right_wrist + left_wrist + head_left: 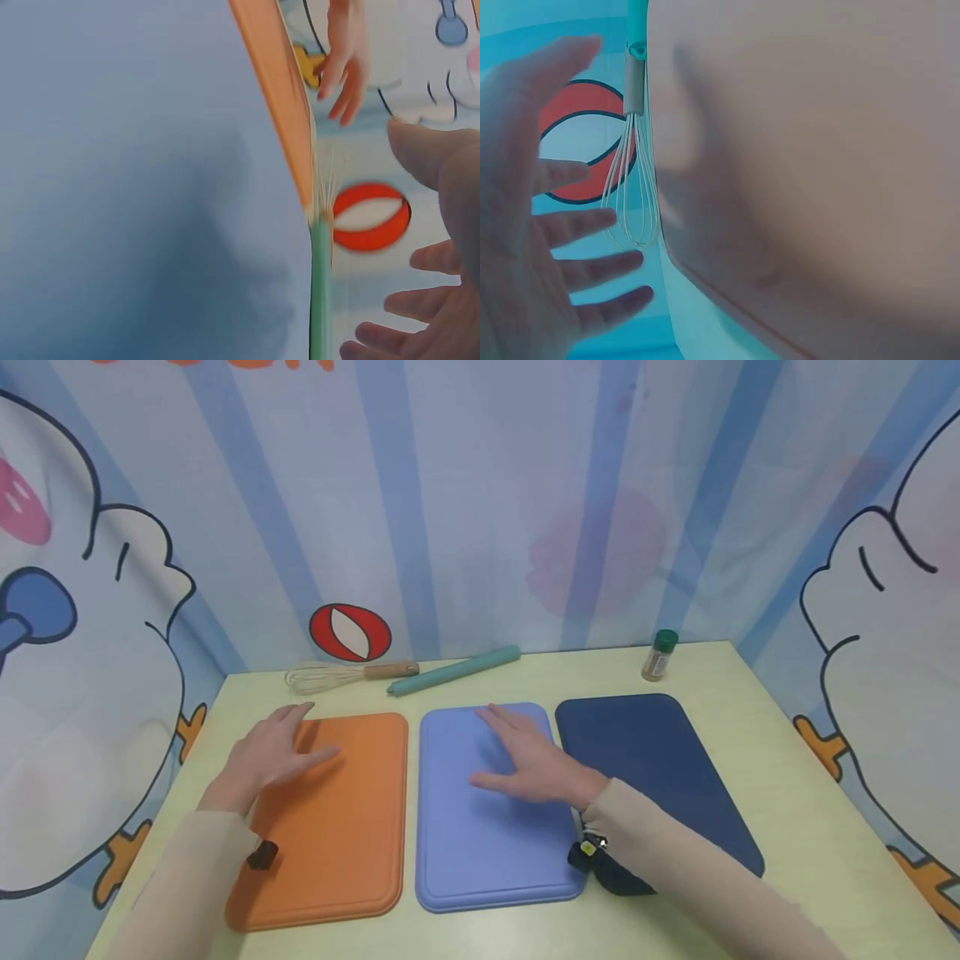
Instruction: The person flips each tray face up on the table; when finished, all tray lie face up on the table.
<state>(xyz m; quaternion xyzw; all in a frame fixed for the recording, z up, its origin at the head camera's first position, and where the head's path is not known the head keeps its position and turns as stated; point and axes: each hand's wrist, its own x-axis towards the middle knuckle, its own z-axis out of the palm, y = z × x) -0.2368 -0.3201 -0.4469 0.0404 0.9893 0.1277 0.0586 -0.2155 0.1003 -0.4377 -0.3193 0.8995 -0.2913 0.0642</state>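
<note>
Above the orange cutting board (pixel 352 827) hovers my left hand (pixel 270 752), fingers spread and holding nothing. My right hand (pixel 536 764) is over the light blue cutting board (pixel 480 852), also spread, with its shadow on the board below. A dark navy board (pixel 660 760) lies to the right, partly hidden by my right sleeve. Behind the boards lie a whisk (pixel 330 677) with a wooden handle and a green rolling pin (pixel 457 671). In the left wrist view the whisk (pixel 634 172) shows beyond my spread fingers.
At the back right of the pale yellow table (pixel 780 793) stands a small spice jar (pixel 660 656) with a green lid. A printed cloth (pixel 487 510) with blue stripes hangs along the back edge and both sides.
</note>
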